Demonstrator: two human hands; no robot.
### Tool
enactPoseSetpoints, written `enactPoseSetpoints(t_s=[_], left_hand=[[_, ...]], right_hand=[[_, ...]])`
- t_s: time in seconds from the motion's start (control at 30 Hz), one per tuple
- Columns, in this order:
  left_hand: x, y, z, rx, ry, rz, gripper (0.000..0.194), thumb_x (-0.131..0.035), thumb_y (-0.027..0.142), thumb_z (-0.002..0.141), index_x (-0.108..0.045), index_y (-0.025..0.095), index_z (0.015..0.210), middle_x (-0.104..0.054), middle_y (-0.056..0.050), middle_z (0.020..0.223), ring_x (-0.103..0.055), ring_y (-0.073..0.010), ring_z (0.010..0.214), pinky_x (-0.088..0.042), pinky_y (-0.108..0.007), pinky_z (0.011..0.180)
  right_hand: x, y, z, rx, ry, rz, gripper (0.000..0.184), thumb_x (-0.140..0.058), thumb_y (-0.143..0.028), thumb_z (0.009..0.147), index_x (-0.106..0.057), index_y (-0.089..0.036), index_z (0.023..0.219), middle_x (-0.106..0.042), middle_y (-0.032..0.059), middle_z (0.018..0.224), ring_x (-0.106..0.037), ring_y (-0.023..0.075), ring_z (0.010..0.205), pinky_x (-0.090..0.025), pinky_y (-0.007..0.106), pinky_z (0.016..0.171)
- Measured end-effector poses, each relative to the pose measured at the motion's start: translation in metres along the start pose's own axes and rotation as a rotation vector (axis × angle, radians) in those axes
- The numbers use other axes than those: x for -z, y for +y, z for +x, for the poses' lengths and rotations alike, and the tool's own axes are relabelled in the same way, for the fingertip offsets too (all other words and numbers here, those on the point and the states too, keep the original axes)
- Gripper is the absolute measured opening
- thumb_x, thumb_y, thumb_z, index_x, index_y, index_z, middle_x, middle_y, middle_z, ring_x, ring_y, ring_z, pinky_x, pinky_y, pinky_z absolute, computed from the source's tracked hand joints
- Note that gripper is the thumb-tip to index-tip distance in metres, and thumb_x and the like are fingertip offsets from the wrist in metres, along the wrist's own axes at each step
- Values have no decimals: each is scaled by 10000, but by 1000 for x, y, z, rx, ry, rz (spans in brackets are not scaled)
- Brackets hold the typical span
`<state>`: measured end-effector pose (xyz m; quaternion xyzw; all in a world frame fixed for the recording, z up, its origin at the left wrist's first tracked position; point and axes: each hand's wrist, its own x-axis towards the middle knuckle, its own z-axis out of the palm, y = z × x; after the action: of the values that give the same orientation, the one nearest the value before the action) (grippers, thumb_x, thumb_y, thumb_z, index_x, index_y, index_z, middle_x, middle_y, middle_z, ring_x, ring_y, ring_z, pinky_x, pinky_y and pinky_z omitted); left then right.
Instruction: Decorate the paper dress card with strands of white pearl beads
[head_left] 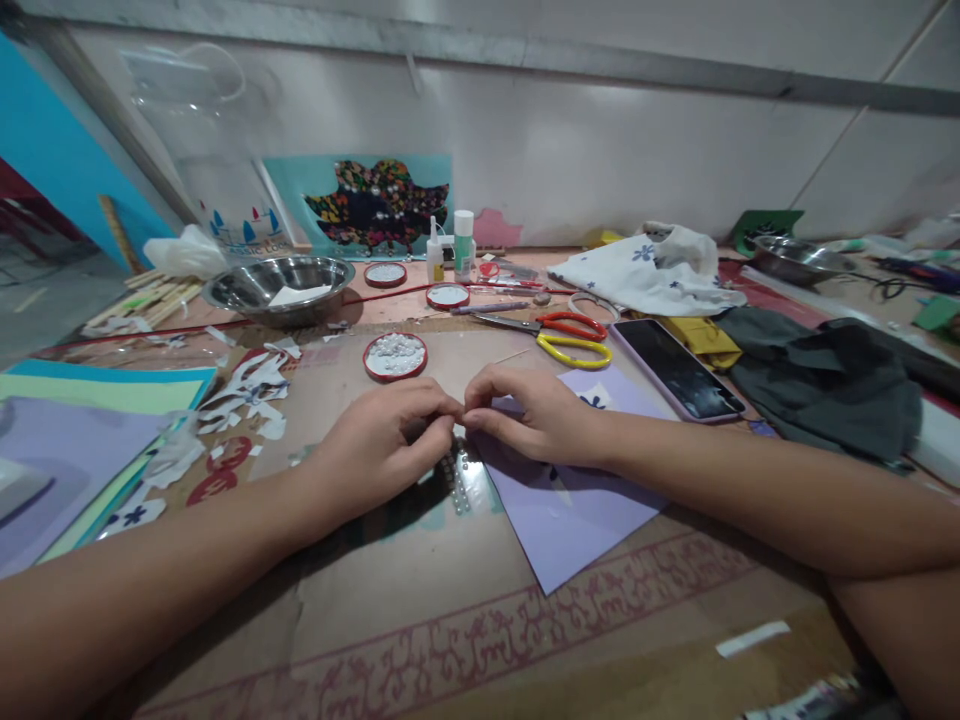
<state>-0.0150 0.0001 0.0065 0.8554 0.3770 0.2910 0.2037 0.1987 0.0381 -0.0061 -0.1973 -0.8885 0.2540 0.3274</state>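
My left hand (386, 440) and my right hand (529, 410) meet at the table's middle, fingertips pinched together over a clear strip of small gems (455, 475). Both hands have curled, closed fingers; what sits between the fingertips is too small to make out. Under my right hand lies a lilac paper sheet (570, 515) with small dark flower shapes on it. A red lid filled with white beads (395, 355) lies just beyond my hands.
Scissors with red and yellow handles (562, 335), a phone (677, 368), a steel bowl (279, 285), glue bottles (450, 245), two more red lids, white flowered cloth (649, 270), dark cloth (825, 380), stacked coloured paper (75, 440) and paper cuttings (247, 395) lie around.
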Motion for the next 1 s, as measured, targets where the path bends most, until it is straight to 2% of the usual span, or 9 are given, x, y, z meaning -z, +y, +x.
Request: enactPoseSetpoints(t_s=[0.3,0.57,1.0], left_hand=[[1,-5,1,15,-39,-57,209,-533,271,957,-682,180,843,-667,7,797,-612,-119,742,-460,-229,695],[-1,-5,-1,110,-42,-78,159,-556,210,867,-669,189,757,-656,25,740,-604,-125,715,-452,-233,680],[1,-3,2,85,-42,-85,197,-529,204,859,-675,183,728,-658,18,729,-611,-125,703,-457,-229,675]], right_hand=[[1,5,-1,1,-8,23,47,-585,-203,952,-600,-175,919,-688,13,840,-628,115,742,-480,220,698],[3,0,0,-40,-71,12,126,-474,-156,974,-598,-174,991,-708,16,837,-653,122,755,-483,224,703],[4,0,1,-42,-72,10,112,-489,-173,968,-599,-169,991,-711,26,849,-656,128,760,-484,230,697]])
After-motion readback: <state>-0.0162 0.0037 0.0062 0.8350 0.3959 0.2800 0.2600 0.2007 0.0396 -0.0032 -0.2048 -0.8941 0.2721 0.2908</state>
